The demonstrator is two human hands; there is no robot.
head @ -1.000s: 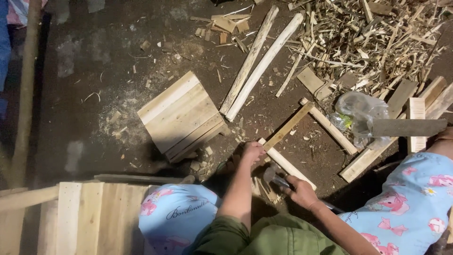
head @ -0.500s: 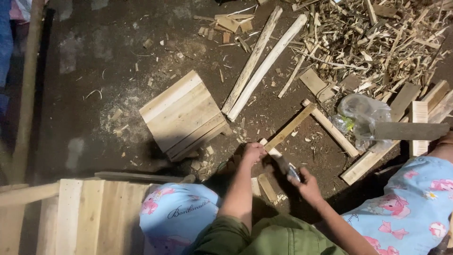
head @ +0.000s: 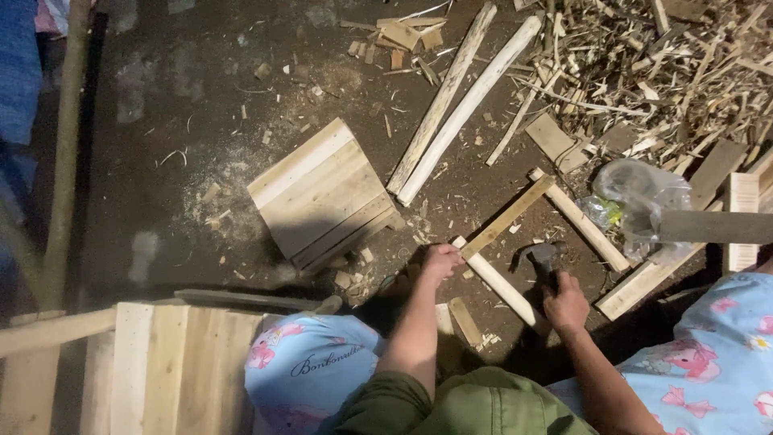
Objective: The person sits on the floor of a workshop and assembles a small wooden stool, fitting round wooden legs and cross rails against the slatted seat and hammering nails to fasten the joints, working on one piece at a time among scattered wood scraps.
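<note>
My left hand [head: 441, 262] grips the near end of a thin wooden slat [head: 509, 217] where it meets a second slat [head: 499, 282] at a corner on the dirt floor. My right hand [head: 565, 304] holds a hammer [head: 544, 258] by its handle, its metal head raised just right of that corner. A third slat [head: 581, 221] joins the far end of the first one, so the pieces form an open frame. My knees in blue patterned trousers sit at the bottom of the view.
A small wooden box [head: 322, 196] lies left of the frame. Two long pale poles [head: 463, 101] lie behind it. A heap of wood scraps [head: 668, 72] and a clear plastic bag [head: 644, 201] sit at right. A plank panel [head: 161, 366] is at bottom left.
My right hand has moved right and up with the hammer, away from the slat corner. My left hand has stayed on the corner of the slats.
</note>
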